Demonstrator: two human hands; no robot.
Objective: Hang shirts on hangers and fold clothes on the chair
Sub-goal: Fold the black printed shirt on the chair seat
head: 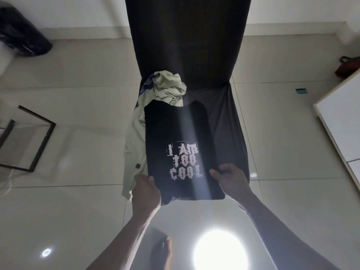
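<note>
1. Folded T-shirt (175,137): black, w/ pale pink-white distressed print "I AM TOO COOL".
2. Crumpled garment (165,88) behind it: pale sage green; small dark label patch near hem.
3. Bit of cloth (145,85) under green one: blue/white pattern, too little shown to tell which.
4. Chair cover (229,114): dark grey-brown, plain.
5. Floor tiles (78,201): glossy off-white, thin dark grout lines.
6. Frame (44,141) on floor, left: black.
7. Bag (348,67), far right: dark red.

Glossy pale tiled floor (81,211) lies all around. Black rectangular frame (41,141) lies far left of the grip. Black plastic bag (23,34) sits far upper left. White board (342,117) and dark red bag (348,66) stand far right.
</note>
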